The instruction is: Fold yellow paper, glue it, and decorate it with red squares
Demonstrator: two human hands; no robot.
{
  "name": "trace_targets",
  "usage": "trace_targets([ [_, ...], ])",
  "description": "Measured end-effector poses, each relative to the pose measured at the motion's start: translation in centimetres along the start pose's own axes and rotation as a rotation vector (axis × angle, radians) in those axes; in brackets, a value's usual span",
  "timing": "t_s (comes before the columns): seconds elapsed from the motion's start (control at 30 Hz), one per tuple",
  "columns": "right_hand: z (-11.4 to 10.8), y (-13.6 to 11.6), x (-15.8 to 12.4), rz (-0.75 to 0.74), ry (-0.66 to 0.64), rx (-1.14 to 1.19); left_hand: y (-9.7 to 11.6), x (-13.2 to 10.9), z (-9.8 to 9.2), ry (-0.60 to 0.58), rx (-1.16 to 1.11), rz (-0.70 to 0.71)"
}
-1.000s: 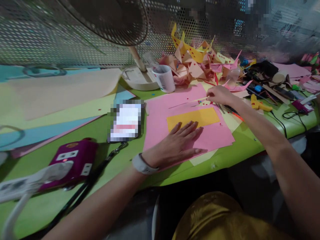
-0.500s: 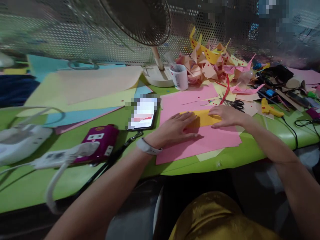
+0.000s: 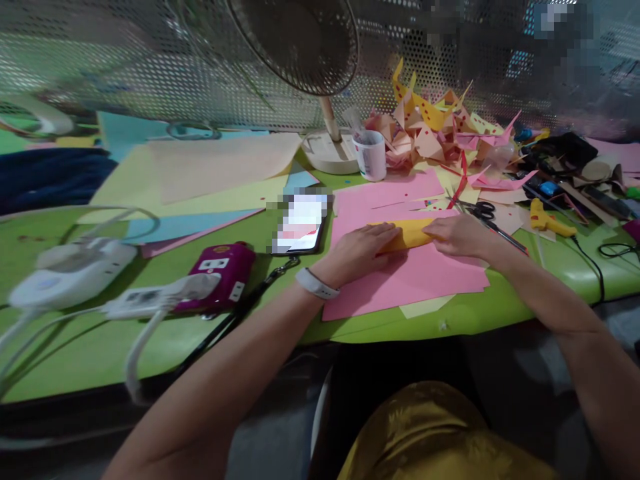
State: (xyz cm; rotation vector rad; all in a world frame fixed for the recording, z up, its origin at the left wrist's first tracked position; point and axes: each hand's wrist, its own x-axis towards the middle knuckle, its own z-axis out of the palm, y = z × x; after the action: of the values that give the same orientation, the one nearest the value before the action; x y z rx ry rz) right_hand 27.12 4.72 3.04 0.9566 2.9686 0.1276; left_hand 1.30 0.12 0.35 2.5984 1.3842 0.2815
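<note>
A folded yellow-orange piece of paper lies across a stack of pink paper sheets and bulges slightly in the middle. My left hand, with a pale band at the wrist, grips its left end, fingers on top and thumb hidden underneath or behind. At the right end my right hand has its fingers curled closed on the paper. Just beyond my right hand are black-handled scissors and a dark pen-like stick.
A phone lies left of the pink sheets, beside a purple power adapter and white power strip. Behind are large coloured sheets, a fan, a white cup and folded paper shapes. A yellow glue gun rests right.
My fingers have closed on the ends of the yellow-orange paper, which now bulges up instead of lying flat under spread hands. The camera view has shifted slightly left.
</note>
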Motion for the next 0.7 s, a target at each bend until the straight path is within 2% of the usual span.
trace_targets([
  [0.2,0.8,0.1,0.1,0.037,0.052,0.027,-1.0,0.2,1.0,0.026,0.043,-0.026],
  [0.57,0.8,-0.4,0.0,-0.005,0.059,0.05,-1.5,0.1,0.3,-0.005,0.046,0.001],
  [0.7,1.0,-0.7,0.2,-0.041,0.03,-0.004,-1.7,0.1,1.2,0.131,0.043,0.077],
])
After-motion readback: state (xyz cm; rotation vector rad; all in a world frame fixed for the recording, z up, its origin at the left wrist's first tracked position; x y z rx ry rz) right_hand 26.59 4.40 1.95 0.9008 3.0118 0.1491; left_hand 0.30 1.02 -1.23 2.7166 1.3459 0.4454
